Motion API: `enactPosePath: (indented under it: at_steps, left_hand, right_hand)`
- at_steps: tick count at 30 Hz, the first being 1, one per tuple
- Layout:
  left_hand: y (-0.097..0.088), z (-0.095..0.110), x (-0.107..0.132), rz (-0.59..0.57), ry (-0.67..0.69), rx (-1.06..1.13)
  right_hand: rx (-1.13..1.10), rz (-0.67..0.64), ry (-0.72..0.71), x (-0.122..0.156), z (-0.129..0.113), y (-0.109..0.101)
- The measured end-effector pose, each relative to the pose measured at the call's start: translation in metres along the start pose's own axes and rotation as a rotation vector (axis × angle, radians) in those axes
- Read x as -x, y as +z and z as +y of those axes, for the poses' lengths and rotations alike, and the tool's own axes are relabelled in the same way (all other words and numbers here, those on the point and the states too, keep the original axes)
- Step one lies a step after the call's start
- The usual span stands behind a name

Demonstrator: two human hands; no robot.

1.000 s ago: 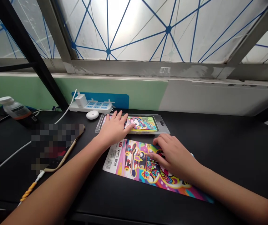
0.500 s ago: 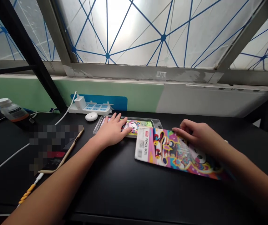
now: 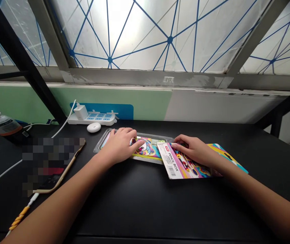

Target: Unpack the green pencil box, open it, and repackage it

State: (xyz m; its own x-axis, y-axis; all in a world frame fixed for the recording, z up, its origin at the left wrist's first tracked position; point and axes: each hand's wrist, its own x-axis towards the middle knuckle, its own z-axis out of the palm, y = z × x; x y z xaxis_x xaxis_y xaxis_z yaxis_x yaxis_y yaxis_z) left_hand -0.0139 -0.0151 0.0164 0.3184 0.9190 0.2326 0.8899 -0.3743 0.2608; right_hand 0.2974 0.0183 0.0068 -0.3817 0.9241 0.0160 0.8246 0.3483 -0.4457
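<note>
Card (image 3: 182, 165) turned under right hand (image 3: 194, 149)

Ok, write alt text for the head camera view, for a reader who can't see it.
The left hand rests on a clear plastic blister pack holding a colourful cartoon print, and the right hand lies on a printed PENCIL BOX card overlapping the pack's right end. They are on a black desk, below a white power strip and a frosted window crossed by blue lines.
</note>
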Motion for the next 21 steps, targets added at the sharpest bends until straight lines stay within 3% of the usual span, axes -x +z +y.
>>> enactPosePath:
  at_steps: [8, 13, 21]
  left_hand:
    - [0.003, 0.001, 0.002, -0.03, 0.061, 0.001]
    - [0.003, 0.0, 0.002, -0.05, 0.08, 0.015]
    - [0.004, -0.001, 0.003, -0.07, 0.091, 0.031]
  right_hand:
    - [-0.025, -0.072, 0.116, -0.006, 0.036, -0.023]
    - [-0.023, -0.083, 0.14, -0.006, 0.037, -0.027]
    - [-0.016, 0.039, 0.122, -0.007, 0.046, -0.028]
